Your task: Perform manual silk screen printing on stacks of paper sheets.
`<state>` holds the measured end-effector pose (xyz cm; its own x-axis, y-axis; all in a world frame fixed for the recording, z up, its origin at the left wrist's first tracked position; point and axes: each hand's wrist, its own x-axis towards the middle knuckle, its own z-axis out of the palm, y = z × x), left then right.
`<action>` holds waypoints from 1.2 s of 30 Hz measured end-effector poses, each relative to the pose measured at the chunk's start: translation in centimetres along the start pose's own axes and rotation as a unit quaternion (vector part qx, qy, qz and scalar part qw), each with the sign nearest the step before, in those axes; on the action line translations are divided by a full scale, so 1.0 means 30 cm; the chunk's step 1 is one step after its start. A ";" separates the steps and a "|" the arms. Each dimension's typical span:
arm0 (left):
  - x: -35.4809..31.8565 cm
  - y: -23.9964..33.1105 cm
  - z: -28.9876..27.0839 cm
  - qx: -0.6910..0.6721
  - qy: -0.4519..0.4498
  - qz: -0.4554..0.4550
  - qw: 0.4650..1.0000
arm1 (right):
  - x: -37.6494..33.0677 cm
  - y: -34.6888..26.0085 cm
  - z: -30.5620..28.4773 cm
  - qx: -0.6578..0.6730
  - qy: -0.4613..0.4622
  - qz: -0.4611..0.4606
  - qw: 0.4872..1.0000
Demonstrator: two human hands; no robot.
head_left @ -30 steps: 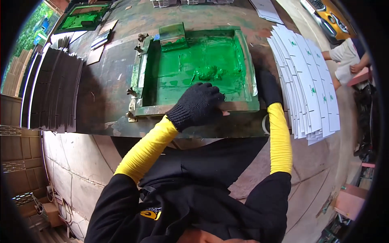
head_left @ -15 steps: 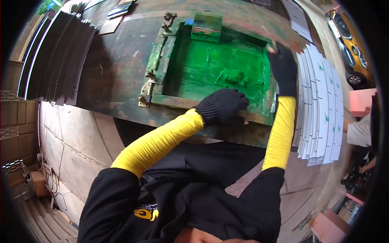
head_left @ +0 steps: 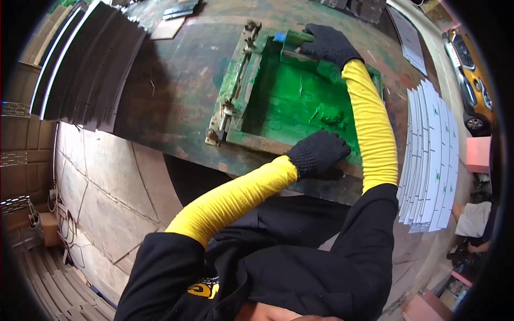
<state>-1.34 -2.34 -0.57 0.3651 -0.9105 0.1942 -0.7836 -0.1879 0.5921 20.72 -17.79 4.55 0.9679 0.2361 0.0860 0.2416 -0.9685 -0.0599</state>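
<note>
A wooden screen-printing frame (head_left: 267,143) lies on the table, its mesh covered with wet green ink (head_left: 300,99) and a thick lump of ink near the right. At its near rail, my left hand (head_left: 321,154) in a black glove curls its fingers round the edge. My right hand (head_left: 331,44), also gloved in black, reaches over the frame to the far side. Its fingers close on a green-stained squeegee (head_left: 293,41) leaning at the far rail; part of the squeegee is hidden behind the hand.
Metal hinge clamps (head_left: 227,109) hold the frame's left side. A tall stack of dark sheets (head_left: 88,69) stands at the left, and fanned white printed sheets (head_left: 428,160) lie at the right. A yellow car (head_left: 471,80) and a seated person (head_left: 474,219) are beyond.
My right hand has moved from the frame's right side to the squeegee at the far rail. My left hand stays at the near rail. The whole view has shifted slightly.
</note>
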 end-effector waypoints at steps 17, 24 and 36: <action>0.032 0.027 0.003 -0.075 0.054 0.060 0.994 | -0.262 -0.180 0.052 -0.016 0.075 0.019 0.997; 0.029 -0.033 0.026 -0.078 0.039 0.041 0.995 | -0.294 -0.178 0.071 0.027 0.096 -0.013 0.995; -0.010 -0.024 -0.002 0.006 0.010 0.008 1.000 | -0.373 0.255 0.025 -0.106 0.224 0.057 0.967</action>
<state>-0.86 -1.93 -1.01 0.3629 -0.9057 0.2191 -0.7951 -0.1783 0.5797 11.79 -27.79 2.37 0.8486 0.1149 0.5164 0.0690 -0.9918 0.1073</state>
